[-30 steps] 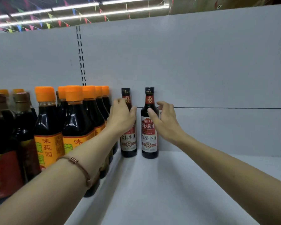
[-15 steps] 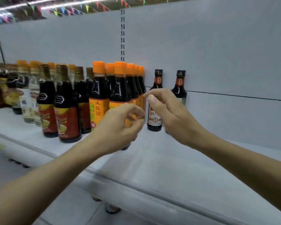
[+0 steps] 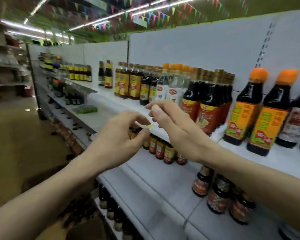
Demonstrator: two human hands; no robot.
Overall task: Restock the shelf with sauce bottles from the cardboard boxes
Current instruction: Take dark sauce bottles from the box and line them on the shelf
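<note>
My left hand [image 3: 118, 141] and my right hand [image 3: 173, 129] hover side by side in front of the white shelf [image 3: 284, 160], both empty with fingers loosely curled and apart. The shelf carries rows of dark sauce bottles: two with orange caps and orange-green labels [image 3: 244, 108] at the right, red-labelled ones [image 3: 206, 108] behind my right hand, yellow-labelled ones [image 3: 128, 82] further left. The two black-capped bottles from a moment ago are out of frame. No cardboard box can be made out; the picture is motion-blurred.
A lower shelf [image 3: 163, 187] holds small dark bottles [image 3: 164, 149] under my hands and more at the right [image 3: 220, 196]. Further bottles stand below that [image 3: 111, 210]. The brown aisle floor [image 3: 16, 135] stretches to the left, with other shelving [image 3: 7, 63] beyond.
Both hands let go of the two black-capped bottles and drew back from the shelf. My view has swung left along the aisle, so those bottles have left the frame.
</note>
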